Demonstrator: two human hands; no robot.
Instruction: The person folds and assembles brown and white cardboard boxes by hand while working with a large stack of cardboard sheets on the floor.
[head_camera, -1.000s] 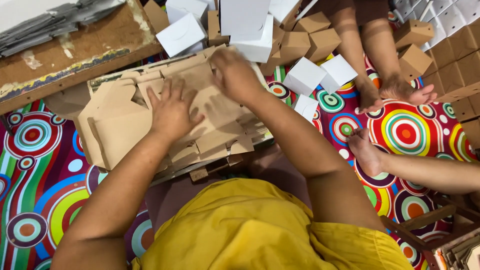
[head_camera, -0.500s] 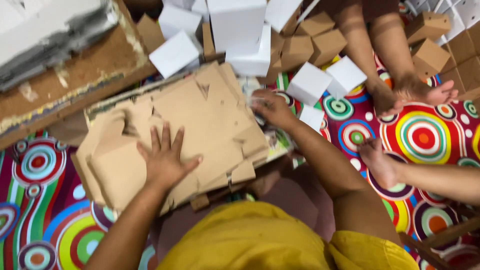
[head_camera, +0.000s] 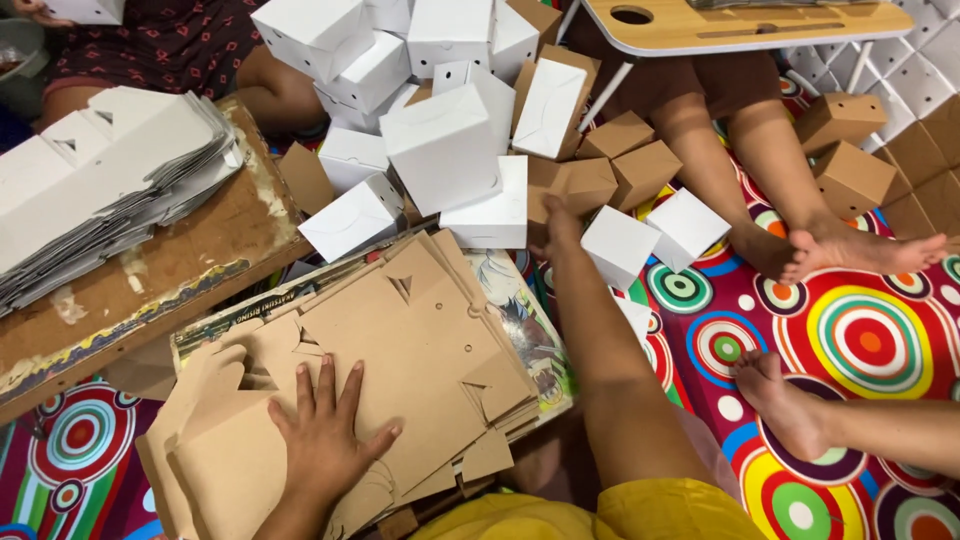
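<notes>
My left hand (head_camera: 325, 440) lies flat, fingers spread, on a stack of flat brown cardboard box blanks (head_camera: 420, 330) in front of me. My right hand (head_camera: 553, 222) is stretched forward to the edge of a pile of folded white boxes (head_camera: 440, 150) and brown boxes (head_camera: 585, 180). It touches or nearly touches a brown box. I cannot see whether its fingers hold anything. A printed board (head_camera: 520, 320) shows under the brown blanks.
A stack of flat white blanks (head_camera: 100, 170) rests on a worn wooden board (head_camera: 180, 270) at the left. Other people's bare feet (head_camera: 850, 250) (head_camera: 780, 400) lie on the circle-patterned mat (head_camera: 860, 340) at the right. More brown boxes (head_camera: 850, 150) and a small lap table (head_camera: 740, 25) stand beyond.
My right hand left the brown stack and reached forward to the box pile. My left hand slid back toward me on the stack. The view tilted up toward the boxes.
</notes>
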